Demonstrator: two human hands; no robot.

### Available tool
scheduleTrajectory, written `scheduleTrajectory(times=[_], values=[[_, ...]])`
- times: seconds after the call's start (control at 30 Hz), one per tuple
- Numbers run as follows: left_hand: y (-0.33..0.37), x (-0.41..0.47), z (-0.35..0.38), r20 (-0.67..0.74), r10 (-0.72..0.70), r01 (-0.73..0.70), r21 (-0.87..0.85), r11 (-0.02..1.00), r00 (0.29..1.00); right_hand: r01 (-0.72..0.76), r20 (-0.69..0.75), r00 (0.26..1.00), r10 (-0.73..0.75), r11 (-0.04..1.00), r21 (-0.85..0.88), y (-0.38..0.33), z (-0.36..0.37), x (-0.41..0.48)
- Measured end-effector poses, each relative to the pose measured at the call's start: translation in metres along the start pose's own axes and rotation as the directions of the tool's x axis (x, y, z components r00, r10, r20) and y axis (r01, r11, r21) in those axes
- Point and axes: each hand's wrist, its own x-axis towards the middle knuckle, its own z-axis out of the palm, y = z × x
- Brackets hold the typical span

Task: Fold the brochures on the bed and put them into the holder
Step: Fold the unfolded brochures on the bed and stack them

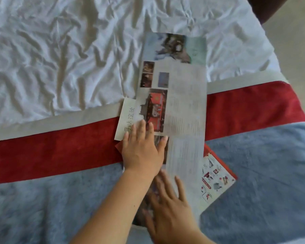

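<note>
The right hand (pixel 169 208), blurred, lies with fingers spread flat on the near end of a long brochure (pixel 185 106) opened lengthwise across the bed. Just beyond, the left hand (pixel 141 150) presses its straight fingers on the brochure's left edge. A red-bordered brochure (pixel 217 176) and a pale leaflet (pixel 125 118) lie beneath it, over the blue blanket (pixel 262 173), red band (pixel 51 154) and rumpled white sheet (pixel 60 50).

Wrinkled white sheet (pixel 60 50), red runner (pixel 42 152), blue fuzzy blanket (pixel 262 173), beige floor (pixel 298 32)
</note>
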Motion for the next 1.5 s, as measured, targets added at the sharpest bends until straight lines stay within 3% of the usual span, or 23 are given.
scheduleTrajectory(times=[0.2,0.4,0.5,0.63,0.77,0.9,1.07,1.23,1.5], values=[[-0.014,0.003,0.025,-0.028,-0.014,0.016,0.042,0.999,0.999,0.319,0.079,0.947,-0.313,0.944,-0.083,0.015,-0.004,0.006],[-0.042,0.007,0.031,-0.036,0.151,-0.149,0.052,0.987,0.988,0.106,-0.148,0.982,-0.116,0.992,-0.074,0.084,-0.035,0.032],[-0.059,0.016,0.023,0.045,0.298,-0.301,0.09,0.949,0.954,0.053,-0.127,0.99,-0.064,0.995,-0.089,0.1,-0.046,0.052],[-0.081,0.032,0.007,0.197,0.499,-0.524,0.108,0.845,0.844,0.063,-0.072,0.995,-0.074,0.986,-0.154,0.097,-0.039,0.073],[-0.1,0.03,0.008,0.177,0.583,-0.607,0.143,0.782,0.793,0.036,-0.096,0.994,-0.053,0.984,-0.174,0.079,-0.016,0.07],[-0.133,0.0,0.031,0.007,0.502,-0.496,0.163,0.853,0.865,-0.017,-0.18,0.984,-0.011,0.988,-0.154,0.064,0.004,0.065],[-0.176,-0.049,0.065,-0.239,0.338,-0.33,0.073,0.941,0.91,0.084,-0.181,0.976,-0.12,0.977,-0.195,0.035,0.024,0.069],[-0.222,-0.065,0.073,-0.272,0.127,-0.122,0.035,0.992,0.954,0.117,-0.187,0.968,-0.165,0.962,-0.245,0.015,0.034,0.078],[-0.317,-0.103,0.074,-0.304,-0.093,0.106,0.026,0.994,0.948,0.097,-0.253,0.956,-0.147,0.975,-0.2,0.001,0.032,0.075]])
